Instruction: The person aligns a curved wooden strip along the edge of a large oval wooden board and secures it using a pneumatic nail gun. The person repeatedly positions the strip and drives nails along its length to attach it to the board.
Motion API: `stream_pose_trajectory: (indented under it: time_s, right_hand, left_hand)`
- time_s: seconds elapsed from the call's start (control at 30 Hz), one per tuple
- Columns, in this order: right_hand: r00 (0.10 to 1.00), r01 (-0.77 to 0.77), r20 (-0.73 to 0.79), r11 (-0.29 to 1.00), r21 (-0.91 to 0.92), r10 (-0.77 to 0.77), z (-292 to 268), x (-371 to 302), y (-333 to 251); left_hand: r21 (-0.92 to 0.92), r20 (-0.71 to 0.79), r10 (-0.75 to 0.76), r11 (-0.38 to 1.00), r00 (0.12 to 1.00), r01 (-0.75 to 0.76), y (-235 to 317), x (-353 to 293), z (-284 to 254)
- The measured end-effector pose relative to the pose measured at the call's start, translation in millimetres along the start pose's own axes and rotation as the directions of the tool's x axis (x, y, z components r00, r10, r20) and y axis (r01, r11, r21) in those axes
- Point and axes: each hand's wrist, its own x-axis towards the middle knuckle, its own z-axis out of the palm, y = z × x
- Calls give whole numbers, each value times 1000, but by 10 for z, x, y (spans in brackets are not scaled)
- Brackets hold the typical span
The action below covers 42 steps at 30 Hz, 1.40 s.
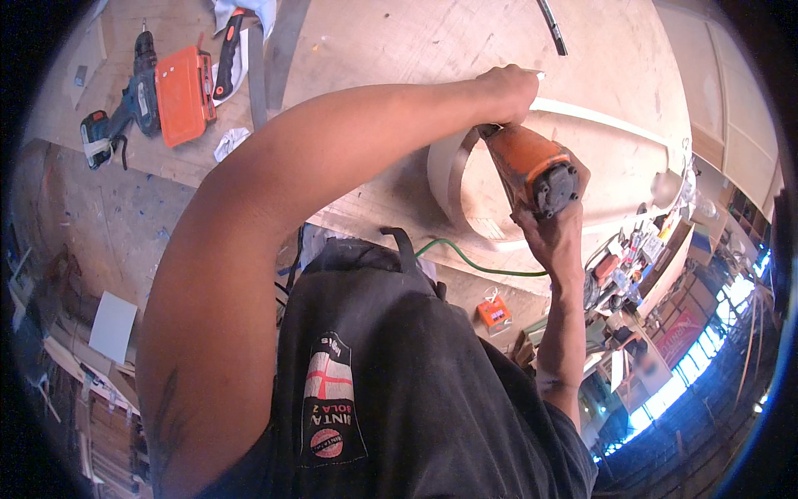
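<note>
I see my right hand [553,237] clenched on the orange power tool [528,170], axis running toward eleven o'clock, where my left hand [509,90] pinches the curved wooden strip [449,162].

An orange power tool [532,170] lies tilted against a curved, pale wooden strip [449,170].

Bare desk [399,41] lies open beyond the hands; curved strip [445,170] blocks the middle; drill [125,104] and orange case [184,93] crowd the far left.
</note>
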Motion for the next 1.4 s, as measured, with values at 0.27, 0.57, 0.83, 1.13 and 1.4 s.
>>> stream_pose_trajectory:
  time_s: [0.27, 0.57, 0.83, 1.13, 1.4]
  right_hand:
    - [990, 28, -143, 992, 124, -10, 69, -28, -17]
    - [991, -7, -127, 985, 175, 29, 43, 14, -10]
    - [993, -77, -74, 972, 224, 96, 34, 17, 46]
    - [996, -85, -14, 991, 107, 87, 12, -5, 179]
    - [997, -12, -76, 994, 106, 20, 54, -303, 358]
  left_hand:
    - [3, 50, -31, 1000, 998, 31, 36, -4, -64]
    - [70, 21, -32, 997, 999, 31, -7, 41, -44]
    - [52, 11, -13, 999, 1000, 12, 15, -10, -84]
    - [41, -11, 4, 999, 1000, -3, 2, -20, -68]
    - [77, 37, 23, 997, 999, -26, 9, -50, -27]
